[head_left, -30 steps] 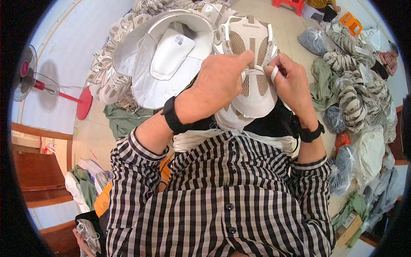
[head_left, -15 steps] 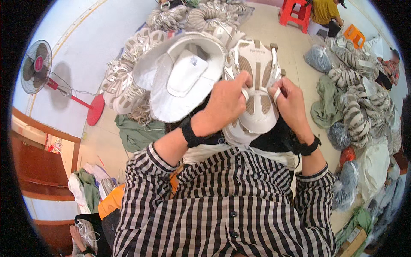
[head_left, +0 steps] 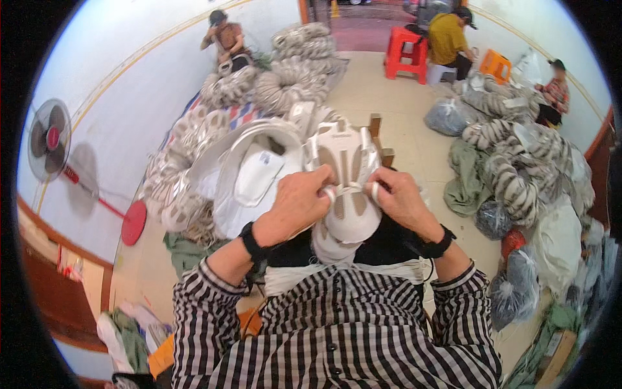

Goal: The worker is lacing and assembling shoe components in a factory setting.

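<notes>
In front of my chest lies a beige and white shoe upper (head_left: pixel 337 148) with brown mesh panels, stacked on at least one more upper (head_left: pixel 329 249). A white lace (head_left: pixel 350 188) is wrapped across its middle. My left hand (head_left: pixel 295 201) pinches one side of the lace. On the other side my right hand (head_left: pixel 403 201) has the lace looped round its curled fingers, and the lace looks taut between both hands. Left of the upper stands a large white hollow piece (head_left: pixel 234 217) with a white pad (head_left: pixel 260 178) inside.
Bundles of shoe uppers (head_left: pixel 291 84) lie at the back, on the left and on the right (head_left: pixel 518 175). A floor fan (head_left: pixel 52 139) stands at left. A red stool (head_left: pixel 406 55) and an orange stool (head_left: pixel 495 66) are farther off. Three people sit around the room. White cords (head_left: pixel 291 277) hang at my lap.
The head view has tilted up, bringing more of the far room into sight, so my hands and the upper appear lower and farther left. Both hands still grip the lace.
</notes>
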The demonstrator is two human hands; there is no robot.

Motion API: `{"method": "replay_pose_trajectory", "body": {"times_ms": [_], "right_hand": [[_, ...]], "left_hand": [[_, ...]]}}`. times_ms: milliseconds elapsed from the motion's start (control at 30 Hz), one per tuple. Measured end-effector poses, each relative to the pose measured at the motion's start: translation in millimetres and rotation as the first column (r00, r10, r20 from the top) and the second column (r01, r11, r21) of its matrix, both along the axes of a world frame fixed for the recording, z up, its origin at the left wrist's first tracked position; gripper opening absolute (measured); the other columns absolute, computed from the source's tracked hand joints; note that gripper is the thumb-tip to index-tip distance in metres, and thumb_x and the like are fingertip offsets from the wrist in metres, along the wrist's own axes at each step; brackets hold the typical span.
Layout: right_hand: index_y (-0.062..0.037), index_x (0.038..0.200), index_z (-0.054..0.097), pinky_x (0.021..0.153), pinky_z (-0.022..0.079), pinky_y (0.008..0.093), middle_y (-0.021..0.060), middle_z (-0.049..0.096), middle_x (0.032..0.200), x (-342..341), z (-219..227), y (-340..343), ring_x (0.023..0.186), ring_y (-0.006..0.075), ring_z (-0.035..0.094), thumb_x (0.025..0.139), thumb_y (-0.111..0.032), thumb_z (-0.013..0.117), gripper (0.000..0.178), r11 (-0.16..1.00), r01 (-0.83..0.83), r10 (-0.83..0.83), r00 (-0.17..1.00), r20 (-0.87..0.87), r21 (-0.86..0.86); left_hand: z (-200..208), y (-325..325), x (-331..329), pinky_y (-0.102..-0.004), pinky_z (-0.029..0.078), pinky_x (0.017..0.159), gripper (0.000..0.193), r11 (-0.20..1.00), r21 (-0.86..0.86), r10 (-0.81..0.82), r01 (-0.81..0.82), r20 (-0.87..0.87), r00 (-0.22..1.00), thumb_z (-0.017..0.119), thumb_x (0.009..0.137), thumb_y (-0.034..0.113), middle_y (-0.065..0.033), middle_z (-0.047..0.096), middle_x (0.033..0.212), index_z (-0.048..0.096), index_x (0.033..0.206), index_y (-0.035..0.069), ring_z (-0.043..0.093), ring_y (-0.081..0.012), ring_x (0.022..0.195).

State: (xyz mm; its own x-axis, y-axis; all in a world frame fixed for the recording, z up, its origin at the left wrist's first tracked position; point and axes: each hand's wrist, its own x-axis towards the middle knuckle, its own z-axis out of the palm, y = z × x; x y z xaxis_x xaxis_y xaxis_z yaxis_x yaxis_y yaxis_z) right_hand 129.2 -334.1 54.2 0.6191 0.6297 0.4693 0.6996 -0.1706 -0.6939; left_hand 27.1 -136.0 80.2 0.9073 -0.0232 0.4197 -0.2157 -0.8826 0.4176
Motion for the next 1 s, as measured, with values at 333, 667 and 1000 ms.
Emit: {"method": "replay_pose_trajectory", "body": {"times_ms": [333, 667, 1000], "right_hand": [[-0.0016, 0.084, 0.054, 0.061, 0.046, 0.0481, 0.0194, 0.059, 0.074, -1, -4, 13, 0.071, 0.0414, 0.059, 0.074, -0.007, 0.056, 0.011, 0.986, 0.095, -0.032, 0.912, 0.409, -0.134], [0.0003, 0.078, 0.055, 0.064, 0.045, 0.048, 0.0221, 0.059, 0.071, 8, -1, 22, 0.069, 0.0414, 0.058, 0.077, -0.011, 0.053, 0.012, 0.975, -0.021, 0.078, 0.964, 0.254, -0.219], [0.0002, 0.084, 0.056, 0.065, 0.046, 0.0446, 0.0222, 0.059, 0.074, 7, -3, 21, 0.073, 0.0401, 0.059, 0.081, -0.01, 0.049, 0.013, 0.99, -0.063, 0.078, 0.99, 0.114, -0.127]], "left_hand": [[35, -2, 2, -0.0409, 0.037, 0.079, 0.019, 0.875, 0.454, -0.223, 0.169, 0.068, 0.972, 0.065, 0.069, 0.013, -0.0116, 0.05, 0.084, 0.055, 0.083, 0.005, 0.047, -0.0305, 0.087], [54, 18, 17, -0.0403, 0.039, 0.081, 0.018, 0.789, 0.416, -0.368, 0.452, -0.268, 0.89, 0.064, 0.062, 0.012, -0.0122, 0.053, 0.083, 0.063, 0.08, 0.005, 0.051, -0.0301, 0.087], [51, 30, 27, -0.0418, 0.043, 0.074, 0.02, 0.739, 0.385, -0.435, 0.553, -0.355, 0.828, 0.072, 0.065, 0.016, -0.0115, 0.056, 0.081, 0.062, 0.079, 0.005, 0.054, -0.033, 0.085]]}}
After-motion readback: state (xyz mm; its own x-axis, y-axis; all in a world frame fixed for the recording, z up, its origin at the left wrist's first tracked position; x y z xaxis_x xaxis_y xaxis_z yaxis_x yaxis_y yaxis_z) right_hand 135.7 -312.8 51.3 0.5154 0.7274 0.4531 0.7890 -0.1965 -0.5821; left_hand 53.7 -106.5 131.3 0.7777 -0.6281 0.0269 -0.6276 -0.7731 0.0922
